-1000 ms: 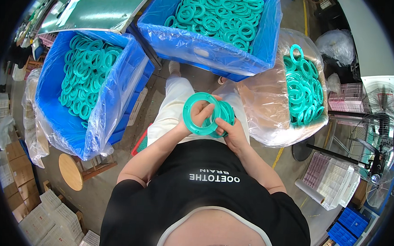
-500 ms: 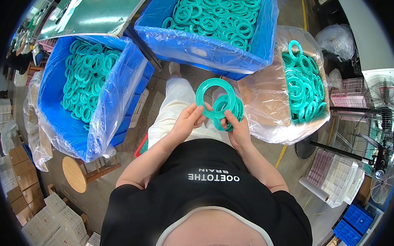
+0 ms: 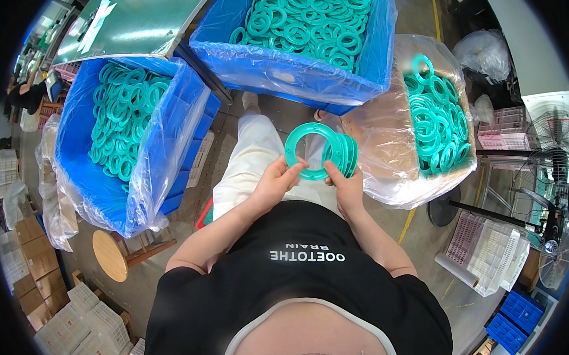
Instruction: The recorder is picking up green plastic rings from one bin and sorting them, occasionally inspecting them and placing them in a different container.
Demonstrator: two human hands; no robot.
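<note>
Over to the head view: the left hand [image 3: 276,182] pinches the lower left rim of a green ring [image 3: 291,148] between thumb and fingers, while the right hand [image 3: 347,188] grasps its lower right side along with a small stack of rings [image 3: 350,155] fanned just behind, everything held up above the white trousers [image 3: 255,144]. The danger, I'd say, sits in that right-hand grip: with several loose rings under one thumb, a slackened pinch could let the rear ones slip toward the floor [image 3: 385,224].
</note>
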